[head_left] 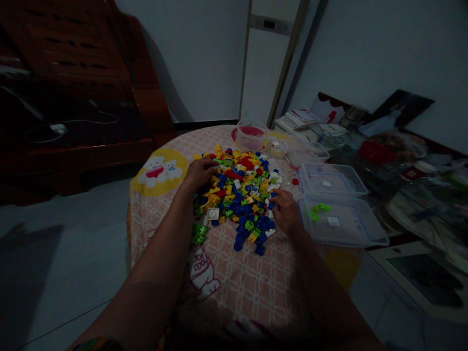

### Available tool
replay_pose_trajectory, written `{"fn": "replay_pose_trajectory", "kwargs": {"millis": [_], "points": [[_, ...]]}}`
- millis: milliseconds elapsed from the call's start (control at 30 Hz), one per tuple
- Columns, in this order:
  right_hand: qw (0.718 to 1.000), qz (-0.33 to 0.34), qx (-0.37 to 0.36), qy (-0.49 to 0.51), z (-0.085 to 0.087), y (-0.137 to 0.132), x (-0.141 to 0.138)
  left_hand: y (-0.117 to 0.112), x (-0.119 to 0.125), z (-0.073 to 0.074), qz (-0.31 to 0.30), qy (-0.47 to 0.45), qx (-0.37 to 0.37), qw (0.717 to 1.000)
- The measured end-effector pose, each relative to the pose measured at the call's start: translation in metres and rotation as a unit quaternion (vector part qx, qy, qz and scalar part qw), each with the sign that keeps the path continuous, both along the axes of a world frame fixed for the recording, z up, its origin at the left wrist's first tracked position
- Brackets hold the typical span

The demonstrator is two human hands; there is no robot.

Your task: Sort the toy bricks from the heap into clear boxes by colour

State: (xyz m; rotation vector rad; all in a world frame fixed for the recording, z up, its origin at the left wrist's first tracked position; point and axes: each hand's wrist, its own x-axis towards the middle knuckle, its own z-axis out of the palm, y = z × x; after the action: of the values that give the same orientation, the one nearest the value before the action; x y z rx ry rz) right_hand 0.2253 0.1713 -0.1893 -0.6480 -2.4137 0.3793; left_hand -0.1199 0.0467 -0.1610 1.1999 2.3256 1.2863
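Observation:
A wide heap of toy building bricks (237,190) in yellow, blue, green, red and white is spread over the middle of the table. My left hand (200,173) reaches across its left edge, fingers stretched over the bricks and apart; nothing shows held. On the right edge, my right hand (287,210) has thumb and fingers slightly apart, fingertips beside some blue bricks. Whether they touch one is too dim to tell. A white square piece (213,213) lies at the heap's near left, with green bricks (198,234) below it.
Two clear plastic trays (369,238) sit at the table's right, the nearer with bright green bricks (321,210). A round clear tub (252,141) stands at the back. A patterned cloth (256,282) covers the table. Beyond, right, is a cluttered glass surface; a wooden bench (146,97) is at left.

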Motion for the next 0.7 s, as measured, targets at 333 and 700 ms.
{"fn": "replay_pose_trajectory", "kwargs": {"millis": [333, 700], "points": [[0.997, 0.067, 0.021, -0.043, 0.002, -0.013, -0.003, 0.002, 0.001, 0.002, 0.006, -0.007, 0.005, 1.000], [0.997, 0.050, 0.025, -0.048, -0.002, -0.018, -0.005, 0.002, 0.000, -0.001, 0.004, -0.016, 0.019, 1.000]]}}
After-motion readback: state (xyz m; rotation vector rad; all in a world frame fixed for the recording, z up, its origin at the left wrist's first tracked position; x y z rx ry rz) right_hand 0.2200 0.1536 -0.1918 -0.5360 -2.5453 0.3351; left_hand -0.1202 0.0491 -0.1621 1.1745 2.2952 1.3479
